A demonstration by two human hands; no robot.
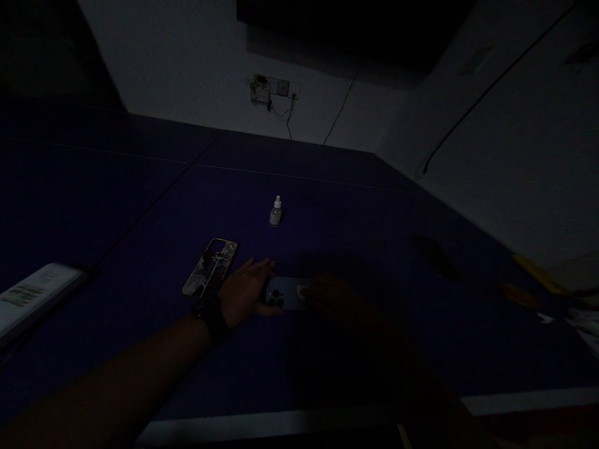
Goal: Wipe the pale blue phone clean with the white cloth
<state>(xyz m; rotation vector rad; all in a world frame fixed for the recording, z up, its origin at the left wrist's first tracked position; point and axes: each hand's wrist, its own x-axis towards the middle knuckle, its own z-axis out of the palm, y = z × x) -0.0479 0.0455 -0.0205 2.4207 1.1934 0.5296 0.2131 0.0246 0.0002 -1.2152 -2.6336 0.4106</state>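
Observation:
A smartphone [289, 298] lies back up on the dark blue table, its camera lenses toward the left. My left hand [248, 284], with a dark watch at the wrist, spans the camera end, thumb along the near edge and fingers at the far edge. Over the phone's right part, my right hand [330, 293] pinches a small white pad [301, 291] against the phone's back. Deep shadow hides most of that hand. Left of my left hand lies a patterned phone case [213, 265]. Beyond the phone stands a small dropper bottle [276, 212] with a white cap.
A white oblong box-like object [40, 290] lies at the left edge. To the right rests a dark flat object [437, 257], with dim yellow and white items past it. Sockets with cables [276, 88] are on the back wall. The room is very dark.

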